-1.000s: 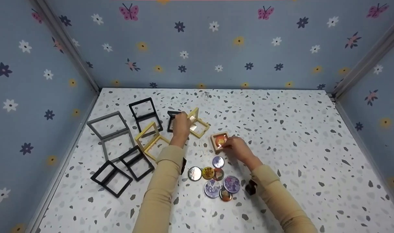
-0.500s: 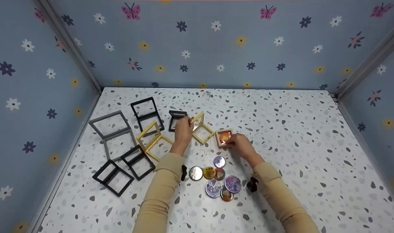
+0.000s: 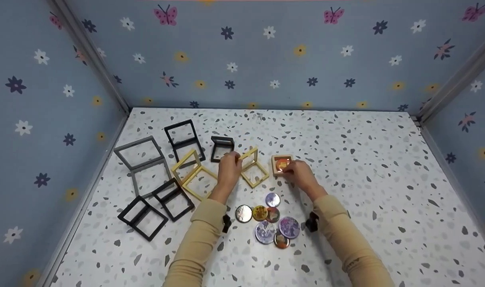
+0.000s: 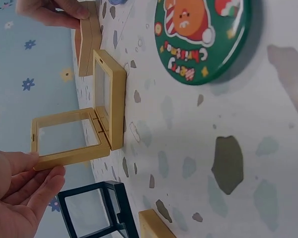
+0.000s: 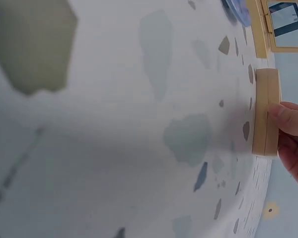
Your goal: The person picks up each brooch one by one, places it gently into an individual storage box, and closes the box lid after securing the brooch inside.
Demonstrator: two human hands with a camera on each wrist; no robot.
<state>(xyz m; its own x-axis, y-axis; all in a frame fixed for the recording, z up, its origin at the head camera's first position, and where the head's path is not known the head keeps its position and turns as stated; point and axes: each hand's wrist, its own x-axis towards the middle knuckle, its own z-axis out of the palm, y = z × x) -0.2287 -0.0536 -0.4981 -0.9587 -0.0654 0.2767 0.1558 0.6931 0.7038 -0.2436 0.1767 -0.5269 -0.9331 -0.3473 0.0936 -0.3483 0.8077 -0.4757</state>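
Observation:
My left hand (image 3: 229, 171) pinches the raised lid of a small gold display frame (image 4: 118, 106) between thumb and fingers. The frame stands on the table with its clear-windowed halves hinged apart. To its right, a shut pale wood-coloured display frame (image 3: 273, 166) lies flat, with a round orange badge (image 3: 282, 164) showing through its window. My right hand (image 3: 302, 175) grips this frame's near right side, the thumb along its edge in the right wrist view. Nearer to me lie several round badges, among them a purple one (image 3: 289, 227) and a green Christmas one (image 4: 203, 44).
Several unfolded display frames stand on the left: a large grey one (image 3: 147, 163), a larger gold one (image 3: 190, 184) and black ones, such as the small black frame (image 3: 222, 138) just behind my left hand. Flowered panels (image 3: 266, 59) wall in the speckled table (image 3: 366, 159).
My left hand has drawn the small gold frame nearer and slightly right, away from the small black frame. The pale frame has shifted a little right and back under my right hand and turned straighter.

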